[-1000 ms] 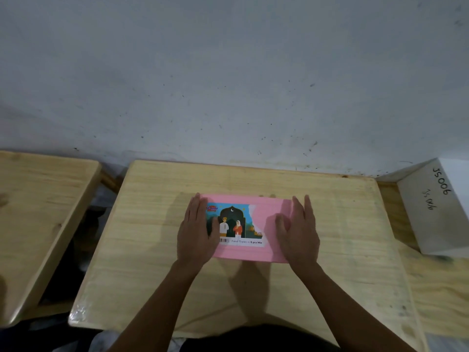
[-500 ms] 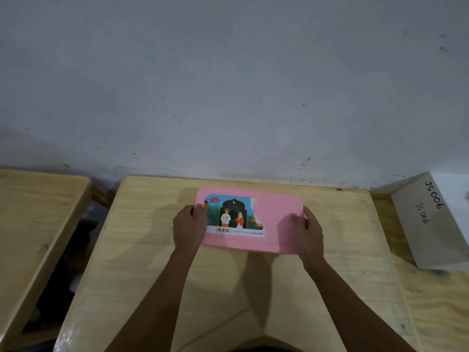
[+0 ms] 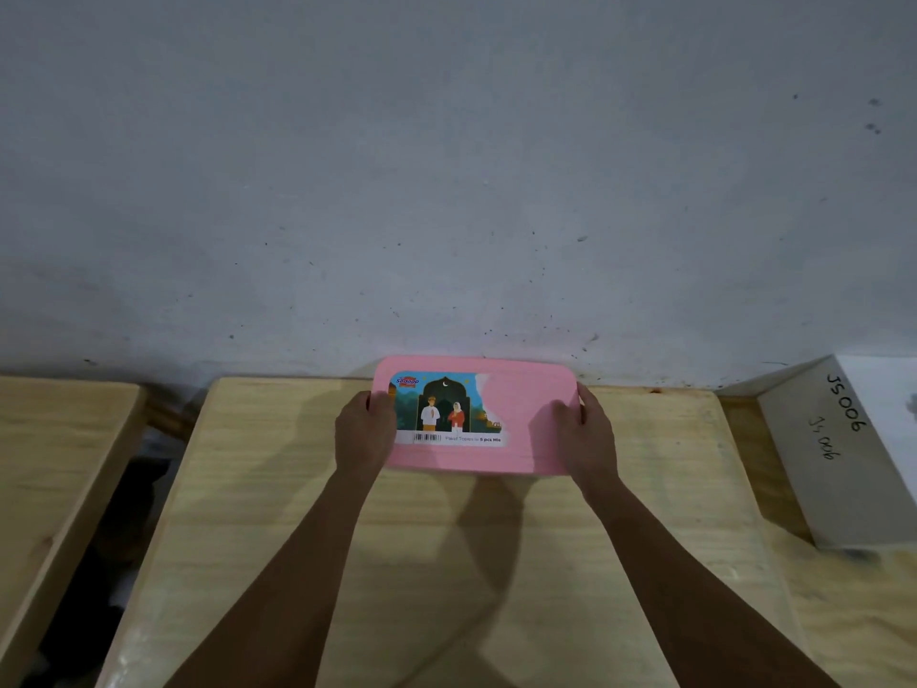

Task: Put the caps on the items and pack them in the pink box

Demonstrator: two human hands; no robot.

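Note:
The pink box [image 3: 526,414] is shut, its lid facing me with a partly torn colourful label on the left half. It is lifted above the far part of the wooden table [image 3: 446,563], close to the wall. My left hand [image 3: 364,429] grips its left edge and my right hand [image 3: 585,429] grips its right edge, thumbs on the lid. No caps or other items show.
A grey speckled wall [image 3: 446,166] rises right behind the table. A white box marked "JS006" [image 3: 843,439] lies at the right on a neighbouring wooden surface. Another wooden table [image 3: 54,464] stands at the left across a dark gap [image 3: 114,563].
My hands went from lying flat on the lid to gripping the box's two ends. The box has risen off the table and moved away from me toward the wall.

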